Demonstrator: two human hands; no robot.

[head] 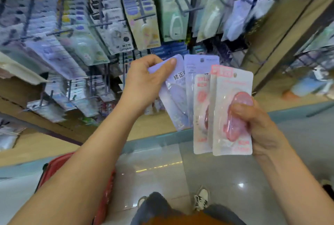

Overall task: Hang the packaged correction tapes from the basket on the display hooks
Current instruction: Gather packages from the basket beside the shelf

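Head view looks down on a glossy pale tiled floor (162, 170) in a shop aisle, facing a wall rack of display hooks (101, 24) crowded with hanging stationery packs. A red basket (54, 167) sits on the floor at lower left. The right hand (256, 125) grips a fan of packaged correction tapes, its thumb on the front pink package (233, 116). The left hand (144, 83) pinches the top of the leftmost lavender package (175, 101), printed "修正"; other print is too blurred to read.
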